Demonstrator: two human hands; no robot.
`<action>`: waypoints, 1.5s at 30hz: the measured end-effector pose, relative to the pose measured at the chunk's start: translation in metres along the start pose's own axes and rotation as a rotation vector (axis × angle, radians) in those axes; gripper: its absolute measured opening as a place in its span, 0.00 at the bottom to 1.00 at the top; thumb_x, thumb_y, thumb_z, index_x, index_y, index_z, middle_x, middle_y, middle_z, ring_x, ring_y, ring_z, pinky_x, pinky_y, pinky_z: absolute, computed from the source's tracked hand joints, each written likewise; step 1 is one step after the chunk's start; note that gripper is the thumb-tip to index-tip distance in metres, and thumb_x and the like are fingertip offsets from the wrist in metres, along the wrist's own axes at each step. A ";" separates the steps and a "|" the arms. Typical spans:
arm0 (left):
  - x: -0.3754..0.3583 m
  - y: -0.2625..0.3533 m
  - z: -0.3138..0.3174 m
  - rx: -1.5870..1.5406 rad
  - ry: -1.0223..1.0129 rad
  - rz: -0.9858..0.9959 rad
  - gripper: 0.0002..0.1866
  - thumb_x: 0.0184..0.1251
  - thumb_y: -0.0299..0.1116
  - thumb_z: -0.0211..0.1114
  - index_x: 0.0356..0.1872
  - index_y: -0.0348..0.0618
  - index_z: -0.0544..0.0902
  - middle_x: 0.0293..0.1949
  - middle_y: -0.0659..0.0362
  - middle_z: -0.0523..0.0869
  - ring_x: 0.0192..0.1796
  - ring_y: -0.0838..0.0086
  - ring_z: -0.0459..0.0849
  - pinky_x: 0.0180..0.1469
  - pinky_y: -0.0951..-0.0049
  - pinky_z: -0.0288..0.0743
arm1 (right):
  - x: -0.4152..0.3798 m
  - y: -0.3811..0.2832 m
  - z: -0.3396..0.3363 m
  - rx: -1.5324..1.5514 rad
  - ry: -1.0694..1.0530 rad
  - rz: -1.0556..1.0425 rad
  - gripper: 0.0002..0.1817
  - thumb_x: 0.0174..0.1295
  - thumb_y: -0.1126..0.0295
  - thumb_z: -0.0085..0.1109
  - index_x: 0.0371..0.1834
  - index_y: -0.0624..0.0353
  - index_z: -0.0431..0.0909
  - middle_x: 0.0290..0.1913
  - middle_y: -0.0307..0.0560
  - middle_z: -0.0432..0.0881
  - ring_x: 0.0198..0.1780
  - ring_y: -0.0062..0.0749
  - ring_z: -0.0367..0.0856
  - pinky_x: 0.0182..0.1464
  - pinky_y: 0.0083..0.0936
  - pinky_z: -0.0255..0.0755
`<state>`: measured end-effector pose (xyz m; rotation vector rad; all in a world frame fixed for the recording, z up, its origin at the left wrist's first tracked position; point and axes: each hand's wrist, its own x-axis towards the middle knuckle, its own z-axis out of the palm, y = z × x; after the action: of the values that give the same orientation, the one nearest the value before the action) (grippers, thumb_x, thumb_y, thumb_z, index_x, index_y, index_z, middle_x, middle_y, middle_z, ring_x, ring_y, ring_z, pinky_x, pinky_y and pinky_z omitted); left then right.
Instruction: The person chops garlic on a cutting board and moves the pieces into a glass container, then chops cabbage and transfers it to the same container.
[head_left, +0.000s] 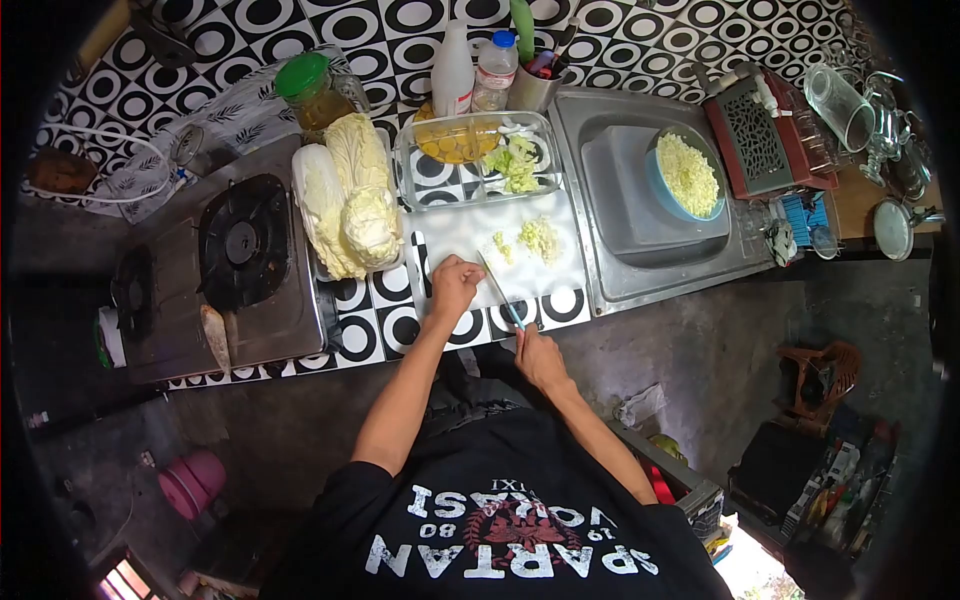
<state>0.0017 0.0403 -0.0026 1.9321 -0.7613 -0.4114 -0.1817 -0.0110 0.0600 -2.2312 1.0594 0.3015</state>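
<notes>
**Grip Posture and Working Margins**

Head view: The right hand [541, 357] grips the knife [497, 277] by its blue handle, fingers closed around it; the forearm reaches diagonally inward from the lower right. The blade points away from the body, angled left, over the cutting board [570, 272]. Blade contact with the board cannot be told.

The left hand [456, 286] is positioned over the board's left part, fingers bent and held together beside the blade tip. Whether they pinch a piece cannot be told. The chopped cabbage [540, 240] lies on the board, beyond and right of the blade.

Edges: the glass dish [480, 203] borders the far side; the whole cabbages [350, 195] stand to the left; the sink [580, 180] adjoins on the right. A bare margin of board separates the chopped cabbage from the sink. Both forearms cross the front edge of the tiled counter [370, 335].
</notes>
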 end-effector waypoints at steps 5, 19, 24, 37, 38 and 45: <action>0.000 -0.001 0.001 0.009 0.013 -0.001 0.05 0.44 0.25 0.70 0.26 0.42 0.86 0.24 0.56 0.78 0.27 0.66 0.78 0.33 0.70 0.73 | -0.006 0.012 0.008 0.022 0.055 -0.012 0.18 0.68 0.60 0.39 0.33 0.67 0.66 0.25 0.73 0.76 0.31 0.71 0.75 0.35 0.58 0.68; 0.001 -0.002 -0.003 -0.022 0.010 -0.010 0.05 0.44 0.22 0.68 0.25 0.41 0.85 0.26 0.55 0.80 0.27 0.67 0.81 0.32 0.71 0.75 | 0.001 -0.005 0.013 0.006 0.050 -0.030 0.18 0.68 0.60 0.39 0.33 0.68 0.67 0.25 0.72 0.77 0.31 0.69 0.76 0.35 0.57 0.69; 0.001 0.002 -0.005 0.008 -0.019 -0.019 0.05 0.43 0.21 0.68 0.24 0.41 0.84 0.25 0.55 0.80 0.26 0.67 0.81 0.31 0.72 0.75 | 0.015 -0.015 0.007 -0.012 0.043 -0.038 0.18 0.68 0.60 0.39 0.34 0.68 0.68 0.25 0.71 0.77 0.32 0.67 0.77 0.36 0.56 0.70; -0.001 0.000 -0.004 0.022 0.034 0.007 0.04 0.44 0.23 0.70 0.24 0.41 0.85 0.24 0.56 0.79 0.26 0.67 0.80 0.32 0.72 0.74 | 0.008 -0.011 0.005 0.085 0.081 -0.070 0.18 0.67 0.60 0.40 0.33 0.69 0.68 0.25 0.74 0.76 0.31 0.71 0.76 0.35 0.56 0.69; -0.001 0.001 -0.006 0.048 0.023 0.021 0.04 0.44 0.23 0.69 0.24 0.42 0.85 0.24 0.56 0.79 0.26 0.67 0.80 0.32 0.72 0.74 | 0.005 -0.011 0.007 0.092 0.086 -0.074 0.18 0.67 0.61 0.40 0.33 0.69 0.68 0.25 0.74 0.76 0.31 0.71 0.75 0.35 0.56 0.69; 0.000 -0.001 -0.011 0.044 -0.073 -0.015 0.06 0.47 0.26 0.67 0.28 0.45 0.87 0.27 0.57 0.80 0.27 0.69 0.79 0.34 0.73 0.74 | 0.015 -0.001 0.028 0.076 0.108 -0.108 0.18 0.68 0.62 0.39 0.32 0.69 0.67 0.22 0.73 0.74 0.29 0.70 0.75 0.32 0.55 0.68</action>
<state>0.0089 0.0480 0.0015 1.9737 -0.8099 -0.4798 -0.1694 -0.0019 0.0325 -2.2477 0.9843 0.0937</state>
